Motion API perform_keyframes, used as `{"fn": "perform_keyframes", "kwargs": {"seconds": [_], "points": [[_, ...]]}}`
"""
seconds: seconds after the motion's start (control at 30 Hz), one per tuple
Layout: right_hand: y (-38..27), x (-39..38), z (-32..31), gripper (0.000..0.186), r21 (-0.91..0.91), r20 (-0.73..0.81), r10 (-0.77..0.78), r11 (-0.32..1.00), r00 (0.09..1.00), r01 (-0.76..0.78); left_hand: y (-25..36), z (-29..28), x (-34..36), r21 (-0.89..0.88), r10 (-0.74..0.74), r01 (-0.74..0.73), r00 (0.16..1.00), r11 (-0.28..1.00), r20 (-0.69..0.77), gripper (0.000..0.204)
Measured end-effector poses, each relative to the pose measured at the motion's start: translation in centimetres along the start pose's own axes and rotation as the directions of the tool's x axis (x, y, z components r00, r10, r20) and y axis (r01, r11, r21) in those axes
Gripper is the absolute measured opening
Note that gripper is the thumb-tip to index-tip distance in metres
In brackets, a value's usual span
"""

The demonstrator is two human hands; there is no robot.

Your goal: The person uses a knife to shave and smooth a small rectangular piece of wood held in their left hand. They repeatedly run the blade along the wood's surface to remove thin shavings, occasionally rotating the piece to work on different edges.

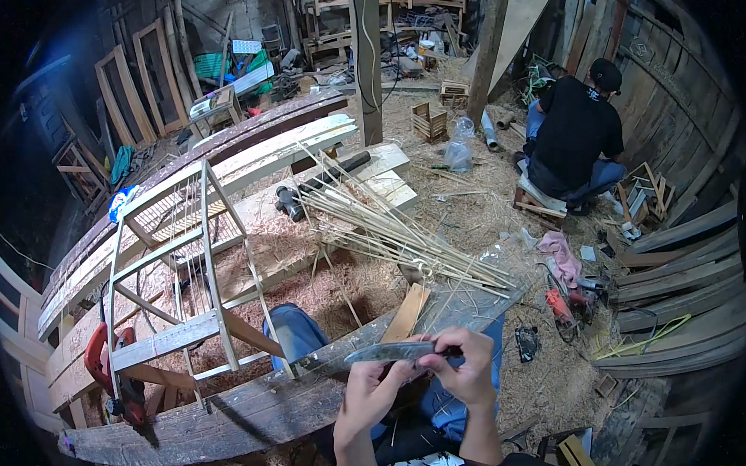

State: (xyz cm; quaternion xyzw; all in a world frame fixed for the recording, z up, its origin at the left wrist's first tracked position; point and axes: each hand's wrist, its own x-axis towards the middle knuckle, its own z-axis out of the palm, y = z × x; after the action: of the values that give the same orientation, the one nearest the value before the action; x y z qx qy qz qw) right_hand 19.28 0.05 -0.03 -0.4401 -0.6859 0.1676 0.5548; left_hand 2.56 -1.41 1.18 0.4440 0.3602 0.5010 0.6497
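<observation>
In front of my lap, my right hand (464, 361) is closed around the dark handle of a knife (384, 352). The knife's wide grey blade points left, roughly level. My left hand (377, 389) is closed below the blade, its thumb lying along the lower edge near the handle. Whatever its fingers grip is hidden behind the blade and the hand. A flat piece of wood (407, 312) rests on the plank just beyond the knife. Farther out lies a loose bundle of thin sticks (389, 224), its near ends fanned toward the right.
A slatted wooden frame (179, 330) and a red tool (102, 357) stand left on the curved dark plank (232, 419). A hammer (289, 203) lies behind the sticks. Shavings cover the floor. Another person (579, 135) squats at far right, near stacked curved boards (679, 296).
</observation>
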Motion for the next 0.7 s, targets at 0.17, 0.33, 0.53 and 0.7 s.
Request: {"fn": "perform_keyframes", "kwargs": {"seconds": [0.17,0.33,0.53,0.7], "points": [[1.8,-0.4,-1.5,0.039,-0.111,-0.188,0.154,0.978,0.97,-0.177,1.7,-0.2,-0.4,0.063,-0.094,0.098,0.993,0.993,-0.076,0.027],[3.6,-1.5,-5.0,0.044,-0.006,-0.363,0.28,0.953,0.889,-0.303,2.4,-1.2,-0.8,0.023,0.01,-0.007,0.992,1.0,-0.122,0.031],[-0.3,-0.1,-0.8,0.036,0.053,0.04,0.089,0.994,0.995,-0.091,0.4,0.2,0.3,-0.139,0.047,-0.051,0.998,0.989,-0.038,0.028],[-0.2,0.0,-0.2,0.039,0.05,0.082,0.039,0.998,0.996,-0.043,0.3,-0.4,-0.3,-0.109,-0.05,0.049,0.999,0.993,-0.005,0.029]]}}
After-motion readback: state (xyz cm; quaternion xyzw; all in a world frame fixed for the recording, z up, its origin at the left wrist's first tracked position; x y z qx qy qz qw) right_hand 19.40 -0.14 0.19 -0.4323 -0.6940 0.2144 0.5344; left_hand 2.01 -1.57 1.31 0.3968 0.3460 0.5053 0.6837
